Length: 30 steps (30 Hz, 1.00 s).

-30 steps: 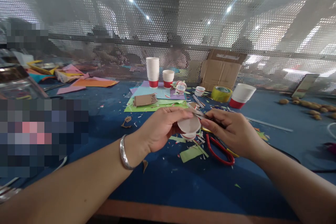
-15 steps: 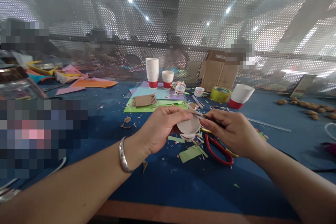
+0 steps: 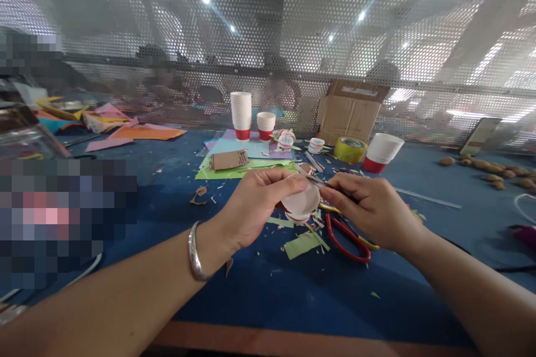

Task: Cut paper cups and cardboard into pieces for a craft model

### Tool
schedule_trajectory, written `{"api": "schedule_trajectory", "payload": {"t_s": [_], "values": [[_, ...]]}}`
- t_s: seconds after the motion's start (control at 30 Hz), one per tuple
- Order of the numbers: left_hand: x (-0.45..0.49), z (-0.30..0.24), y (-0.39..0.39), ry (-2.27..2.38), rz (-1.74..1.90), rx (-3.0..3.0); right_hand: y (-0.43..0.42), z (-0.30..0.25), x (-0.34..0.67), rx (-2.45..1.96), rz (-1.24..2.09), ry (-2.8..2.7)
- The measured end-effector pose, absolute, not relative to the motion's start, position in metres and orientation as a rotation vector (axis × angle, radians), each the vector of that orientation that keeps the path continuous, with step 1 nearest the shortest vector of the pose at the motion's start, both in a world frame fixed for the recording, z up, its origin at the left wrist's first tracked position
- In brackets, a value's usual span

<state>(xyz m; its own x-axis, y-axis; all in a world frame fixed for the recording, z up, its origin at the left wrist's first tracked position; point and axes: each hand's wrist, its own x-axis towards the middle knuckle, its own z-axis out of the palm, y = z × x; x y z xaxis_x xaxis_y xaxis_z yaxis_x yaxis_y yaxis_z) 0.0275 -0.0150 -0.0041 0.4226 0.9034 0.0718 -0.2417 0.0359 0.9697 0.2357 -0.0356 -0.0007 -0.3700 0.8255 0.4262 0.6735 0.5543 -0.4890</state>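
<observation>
Cup (image 3: pixel 300 202) rim touches metal tool (image 3: pixel 315 181), probably; table edge (image 3: pixel 268 338) well apart.

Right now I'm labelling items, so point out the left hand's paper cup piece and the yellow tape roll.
Paper cup piece (image 3: pixel 300 202): head view, on its white inside.
Yellow tape roll (image 3: pixel 347 154): head view, on its outer side.

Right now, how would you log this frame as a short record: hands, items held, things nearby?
Left hand: holds white paper cup piece
Right hand: grips slim metal tool, type unclear, at the piece's edge; contact unclear
On blue table, near hands: green paper scrap, red loop handle
Farther back: tall cup stack, yellow tape roll
</observation>
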Motion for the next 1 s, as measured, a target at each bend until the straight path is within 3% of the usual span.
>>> {"api": "schedule_trajectory", "payload": {"t_s": [1.0], "values": [[0.0217,0.0016,-0.0062,0.721,0.885,1.162,-0.0328,-0.0056,0.236,-1.249,0.354,-2.125]]}}
